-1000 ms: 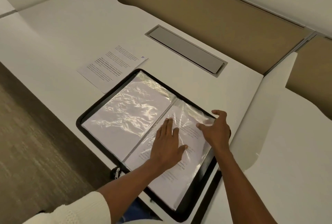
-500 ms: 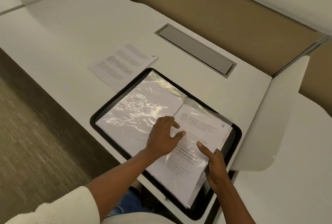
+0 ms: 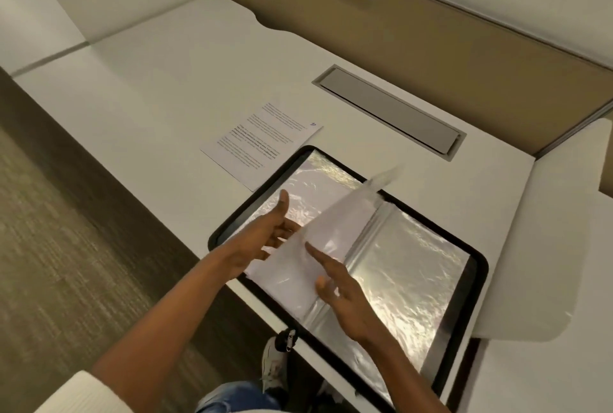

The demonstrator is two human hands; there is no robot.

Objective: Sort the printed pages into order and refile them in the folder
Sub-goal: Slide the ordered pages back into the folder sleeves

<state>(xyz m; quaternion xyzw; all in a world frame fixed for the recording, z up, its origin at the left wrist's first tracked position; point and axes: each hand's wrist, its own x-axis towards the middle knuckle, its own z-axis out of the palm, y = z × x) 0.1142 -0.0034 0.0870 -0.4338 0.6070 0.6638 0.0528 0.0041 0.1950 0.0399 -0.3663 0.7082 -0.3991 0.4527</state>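
**A:** Nearest us, how do the hands sit?

**B:** The right hand (image 3: pixel 338 286) reaches in over the open folder (image 3: pixel 481 271), fingers straight and spread. Its forefinger lies against a raised plastic sleeve (image 3: pixel 335 227) and it grips nothing. The left hand (image 3: pixel 268 237) is a little farther and to the left, palm turned up. Its fingers are loose and fanned under the sleeve's left edge, propping it rather than pinching it.

**A:** And the sleeve itself?

**B:** It is tilted up from the folder's spine, white paper showing inside it. Its far tip is too blurred to read.

**A:** Where does the folder lie?

**B:** It lies flat on the desk (image 3: pixel 166 81), hard along the near edge, with its zip pull (image 3: pixel 289 341) hanging off. A white side panel (image 3: pixel 564 280) stands just beside its right rim.

**A:** Any loose sheets?

**B:** One printed page (image 3: pixel 262 140) lies at the folder's far left corner, its near corner touching the rim.

**A:** Room to move?

**B:** There is bare desktop to the left and far left. Farther back is a grey hatch (image 3: pixel 388 107), then the tan partition (image 3: pixel 464 57).
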